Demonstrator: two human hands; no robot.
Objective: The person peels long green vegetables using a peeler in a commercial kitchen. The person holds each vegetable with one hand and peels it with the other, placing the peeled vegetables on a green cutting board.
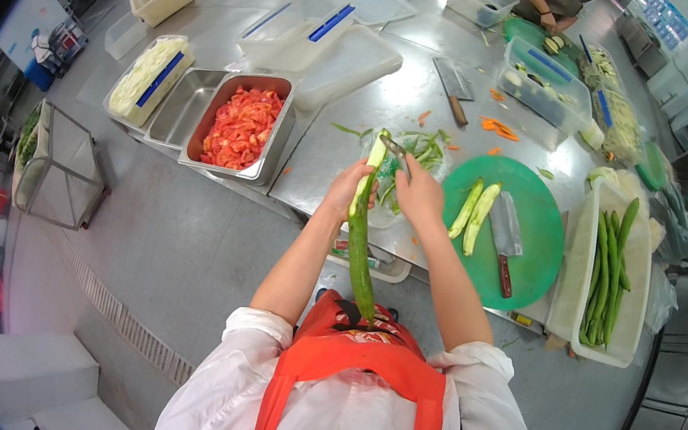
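My left hand (349, 187) is closed around a long green cucumber-like vegetable (360, 251), pale where its skin is off at the far end. In my right hand (418, 193) is a metal peeler (395, 148), its head against that pale end. Green peelings (425, 150) lie on a plastic bag just beyond both hands. To the right, a round green cutting board (541, 226) holds two peeled pieces (480, 218) and a cleaver with a wooden handle (508, 224).
A white basket (635, 288) of long green vegetables stands at the right edge. Left are a steel pan of cut tomatoes (240, 131) and lidded tubs. Another cleaver (454, 84) and carrot scraps (498, 129) lie farther back. A co-worker's hand (548, 22) is at the far board.
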